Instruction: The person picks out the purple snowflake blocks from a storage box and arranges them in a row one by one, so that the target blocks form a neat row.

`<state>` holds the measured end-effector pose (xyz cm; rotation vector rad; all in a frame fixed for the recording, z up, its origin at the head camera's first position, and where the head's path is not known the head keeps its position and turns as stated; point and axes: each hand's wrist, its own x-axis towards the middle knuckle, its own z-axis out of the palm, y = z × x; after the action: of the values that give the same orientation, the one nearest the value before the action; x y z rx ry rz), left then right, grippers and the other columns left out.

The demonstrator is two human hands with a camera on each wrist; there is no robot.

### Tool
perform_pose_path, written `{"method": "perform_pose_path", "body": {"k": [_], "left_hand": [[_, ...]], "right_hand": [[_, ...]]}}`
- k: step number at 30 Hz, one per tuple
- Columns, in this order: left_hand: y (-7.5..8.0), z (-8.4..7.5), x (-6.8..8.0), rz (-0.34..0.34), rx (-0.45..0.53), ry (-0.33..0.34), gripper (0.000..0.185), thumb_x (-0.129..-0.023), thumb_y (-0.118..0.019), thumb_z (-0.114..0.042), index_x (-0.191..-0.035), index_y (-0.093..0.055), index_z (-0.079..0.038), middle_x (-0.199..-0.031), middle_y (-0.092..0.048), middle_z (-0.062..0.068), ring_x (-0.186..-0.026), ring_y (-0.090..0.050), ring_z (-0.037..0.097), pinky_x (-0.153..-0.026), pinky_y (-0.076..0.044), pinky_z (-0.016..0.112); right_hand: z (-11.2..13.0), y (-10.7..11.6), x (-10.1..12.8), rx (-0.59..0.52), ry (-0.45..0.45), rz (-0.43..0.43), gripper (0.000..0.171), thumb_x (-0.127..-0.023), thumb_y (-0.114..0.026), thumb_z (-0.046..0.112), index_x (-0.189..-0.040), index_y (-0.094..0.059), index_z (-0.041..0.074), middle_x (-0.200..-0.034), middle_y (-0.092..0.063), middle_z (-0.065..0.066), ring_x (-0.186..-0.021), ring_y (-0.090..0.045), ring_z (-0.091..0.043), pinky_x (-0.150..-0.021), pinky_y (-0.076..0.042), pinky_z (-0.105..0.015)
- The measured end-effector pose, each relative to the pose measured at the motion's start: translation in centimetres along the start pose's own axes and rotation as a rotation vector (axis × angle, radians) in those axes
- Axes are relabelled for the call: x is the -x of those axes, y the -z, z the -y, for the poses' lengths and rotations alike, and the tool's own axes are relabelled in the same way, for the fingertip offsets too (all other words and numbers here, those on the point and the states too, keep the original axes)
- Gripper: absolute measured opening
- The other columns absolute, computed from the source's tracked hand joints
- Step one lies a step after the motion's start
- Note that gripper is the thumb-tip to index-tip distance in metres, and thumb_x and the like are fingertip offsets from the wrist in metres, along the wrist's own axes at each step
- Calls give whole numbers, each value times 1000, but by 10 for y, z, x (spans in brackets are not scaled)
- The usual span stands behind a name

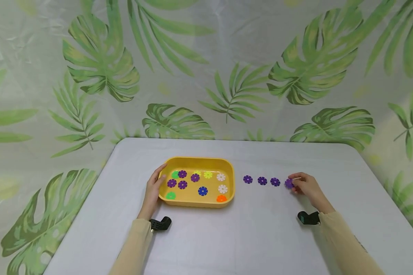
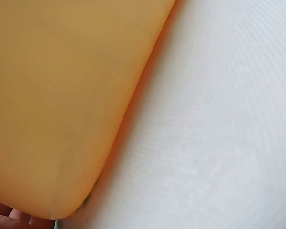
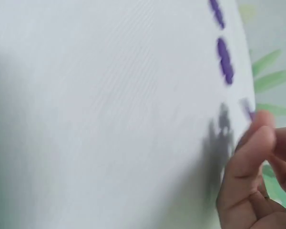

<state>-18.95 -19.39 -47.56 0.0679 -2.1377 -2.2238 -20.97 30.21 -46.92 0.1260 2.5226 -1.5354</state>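
Tabletop [image 1: 261, 236] carries a yellow tray [image 1: 196, 204] left of centre and a row of purple discs to its right. Left hand [image 1: 155, 189] rests against the tray's left wall with fingers lying along the rim, loosely curved rather than clenched, apparently to steady the tray; the left wrist view shows only the tray's outer wall [image 2: 62, 105] and bare cloth. Right hand [image 1: 304, 187] pinches a purple disc [image 1: 288, 183] between fingertips at the right end of the row, the disc at or just above the surface; whether it touches the tabletop cannot be told. Three further purple discs [image 1: 262, 180] lie flat in line between it and the tray, evenly spaced and apart from one another, which suggests sorting by colour. The tray holds mixed discs: purple [image 1: 182, 185], green [image 1: 170, 196], yellow [image 1: 208, 175], white [image 1: 222, 188], blue [image 1: 202, 191] and orange [image 1: 221, 198]. The right wrist view is blurred; curled fingers [image 3: 250, 157] show near the row.
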Motion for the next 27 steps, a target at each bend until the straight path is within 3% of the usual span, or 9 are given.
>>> {"method": "perform_pose_path", "body": {"k": [4, 7, 11, 17, 27], "left_hand": [[1, 5, -2, -3, 2, 4, 42, -103, -41, -9, -144, -41, -8, -153, -30, 7, -142, -18, 20, -116, -16, 33], [2, 13, -6, -17, -10, -4, 41, -103, -42, -12, -144, -43, -11, -152, -32, 5, -142, -20, 18, -115, -18, 32], [2, 18, -7, -27, -30, -30, 41, -102, -43, -13, -143, -44, -12, -151, -34, 4, -141, -21, 18, -115, -19, 33], [2, 16, -7, -33, -28, -11, 41, -102, -43, -13, -143, -44, -12, -151, -34, 3, -141, -21, 17, -115, -18, 31], [-4, -13, 6, -12, -43, 18, 43, -102, -40, -6, -145, -39, -3, -153, -29, 11, -143, -18, 22, -116, -17, 34]], "right_hand": [[-7, 1, 0, 142, 8, -30, 30, -96, -43, 4, -120, -50, -14, -99, -59, -23, -66, -61, -12, -57, -54, -24], [1, -3, 0, 223, 52, -77, 28, -94, -45, 2, -115, -54, -13, -101, -58, -28, -64, -62, -14, -55, -54, -26], [27, -18, 0, 189, 107, -79, 28, -94, -45, 1, -116, -55, -12, -109, -53, -32, -65, -61, -16, -56, -54, -25], [73, -57, -4, -40, 182, 74, 31, -100, -46, 10, -124, -51, -9, -117, -50, -29, -76, -60, -23, -67, -56, -28], [146, -143, -24, -170, 181, 411, 36, -99, -49, 15, -129, -50, -5, -125, -52, -28, -90, -59, -37, -84, -54, -45]]}}
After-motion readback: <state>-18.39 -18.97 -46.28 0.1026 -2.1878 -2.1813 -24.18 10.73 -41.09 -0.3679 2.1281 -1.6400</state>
